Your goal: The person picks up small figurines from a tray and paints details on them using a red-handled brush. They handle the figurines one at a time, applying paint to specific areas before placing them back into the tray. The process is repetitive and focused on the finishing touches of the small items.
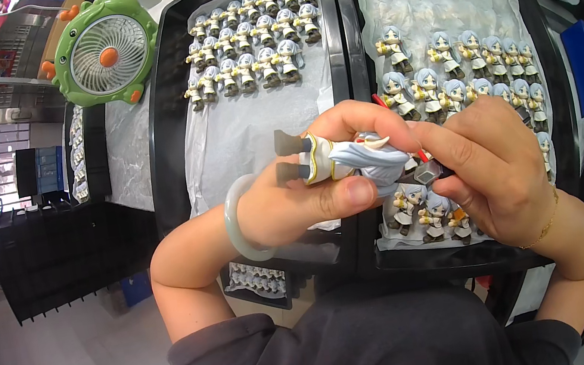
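Left hand (287, 202): closed around 1 pale-blue-haired plastic figurine in a white, gold-trimmed dress (349, 159), tipped sideways, 2 brown boots (289, 155) pointing left, head toward the other hand. Right hand (504, 158): thumb and fingers pinched on 1 small grey faceted piece (427, 174), just beside the figurine's head; kind too small to tell. 2 thin red bits (422, 155) show: 1 near that piece, 1 beyond the left fingers.

Beyond and left of the grip: 1 black rectangular tray (166, 126) lined with white sheeting, 20 similar figurines (242, 35) standing in 3 rows, 7, 7 and 6 from the far side.

Beyond and right of the grip: 1 more black lined tray (545, 54), more such figurines (443, 54); farthest row 6, 3 show just below the grip, rest partly behind the right hand, full count not possible.

Far left of the grip: 1 green animal-shaped fan (108, 55), orange hub. Wrists: 1 pale green bangle (232, 218) left, 1 thin gold chain (549, 225) right.
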`<state>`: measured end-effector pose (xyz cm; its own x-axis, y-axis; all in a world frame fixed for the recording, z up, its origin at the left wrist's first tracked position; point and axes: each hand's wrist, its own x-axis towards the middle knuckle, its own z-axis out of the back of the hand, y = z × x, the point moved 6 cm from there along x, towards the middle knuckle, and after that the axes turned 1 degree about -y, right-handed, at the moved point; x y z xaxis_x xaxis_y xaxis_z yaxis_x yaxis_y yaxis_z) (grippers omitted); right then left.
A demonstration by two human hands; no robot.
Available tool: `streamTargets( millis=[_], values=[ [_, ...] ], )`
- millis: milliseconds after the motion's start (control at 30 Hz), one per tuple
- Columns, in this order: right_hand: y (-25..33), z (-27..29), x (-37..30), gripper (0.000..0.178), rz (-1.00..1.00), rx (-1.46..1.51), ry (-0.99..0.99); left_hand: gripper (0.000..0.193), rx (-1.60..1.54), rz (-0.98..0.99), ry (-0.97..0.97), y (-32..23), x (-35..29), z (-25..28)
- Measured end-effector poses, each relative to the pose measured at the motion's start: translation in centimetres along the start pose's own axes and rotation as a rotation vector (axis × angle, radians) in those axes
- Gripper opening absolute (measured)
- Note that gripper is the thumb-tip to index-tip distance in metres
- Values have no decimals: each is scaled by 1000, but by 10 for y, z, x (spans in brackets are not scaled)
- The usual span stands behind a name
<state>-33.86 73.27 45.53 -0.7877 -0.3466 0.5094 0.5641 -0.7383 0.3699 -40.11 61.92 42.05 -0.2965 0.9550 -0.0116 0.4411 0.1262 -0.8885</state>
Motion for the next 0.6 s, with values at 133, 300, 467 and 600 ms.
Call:
streamTargets(
  millis=[133, 300, 467, 600],
  values=[
    [2, 3, 1, 34, 0, -35, -14, 41, -74, 21, -34, 0, 0, -1],
    [0, 7, 1, 33, 10, 1, -52, 43, -113, 54, -68, 1, 1, 0],
    [-4, 10, 0, 23, -111, 169, -46, 43, -125, 43, -44, 5, 1, -1],
    [-2, 3, -1, 23, -64, 71, -73, 43, -122, 89, -54, 8, 2, -4]
  ],
)
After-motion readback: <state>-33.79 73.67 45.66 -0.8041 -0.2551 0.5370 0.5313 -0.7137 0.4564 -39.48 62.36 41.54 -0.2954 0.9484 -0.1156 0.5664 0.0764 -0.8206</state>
